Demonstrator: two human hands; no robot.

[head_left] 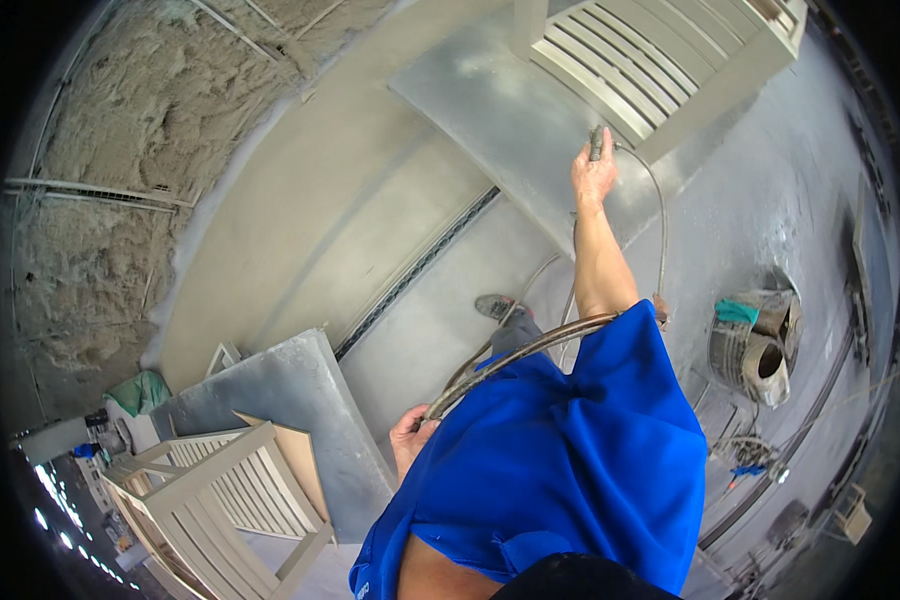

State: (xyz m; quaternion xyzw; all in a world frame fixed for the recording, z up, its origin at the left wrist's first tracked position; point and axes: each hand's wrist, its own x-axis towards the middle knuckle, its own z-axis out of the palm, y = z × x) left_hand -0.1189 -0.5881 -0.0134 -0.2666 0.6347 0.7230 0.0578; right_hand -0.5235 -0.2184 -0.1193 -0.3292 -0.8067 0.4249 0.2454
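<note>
The right hand [595, 178] is curled firmly round a small grey tool [596, 143], whose thin hose [663, 215] trails at 2 o'clock; the tool is near the slatted furniture [670, 50], which lies at 1 o'clock over a grey tabletop [480, 95]; the left hand [408, 440], toward 7 o'clock, is closed round a thick hose [515, 357]; good work probably calls for a steady wrist and slack hose; a second slatted piece [225, 510] between 7 and 8 o'clock and worn containers [745, 350] at 3 narrow the footing; hose beside the shoe [493, 305] could snag.
</note>
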